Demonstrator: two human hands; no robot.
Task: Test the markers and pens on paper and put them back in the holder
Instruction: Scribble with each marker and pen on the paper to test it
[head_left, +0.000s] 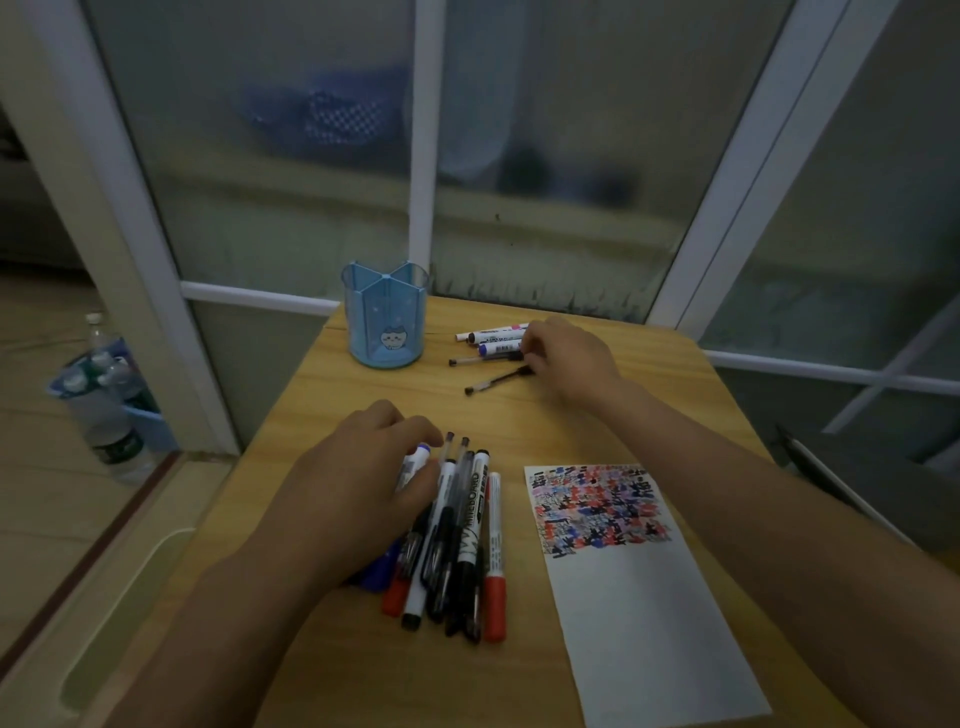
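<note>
Left hand (358, 483), lower centre of the frame: fingers curled down over the upper ends of a pile of markers and pens (457, 540), gripping the near-left part of the bunch. In the pile: a whiteboard marker (470, 525) with black print, a red-capped marker (495, 561) along its right edge, a blue marker (415, 460) half hidden under the fingers, several thin black pens.

Right hand (563, 358), right of centre and higher in the frame: fingers bent onto the ends of a smaller group of markers (493, 340) and thin black pens; fingertips touching the end of one black pen (496, 380) lying at a slant; whether pinched or only touched, cannot tell.

Blue pen holder (385, 322), upright at the far left corner of the wooden table (675, 395), divided into compartments, a small cartoon cat on its front, nothing standing in it.

Sheet of paper (639, 613) at lower right, upper part crowded with red, blue and black scribbles, lower part blank.

Far left, on the floor: plastic bottles (111, 415) in a blue basket.
</note>
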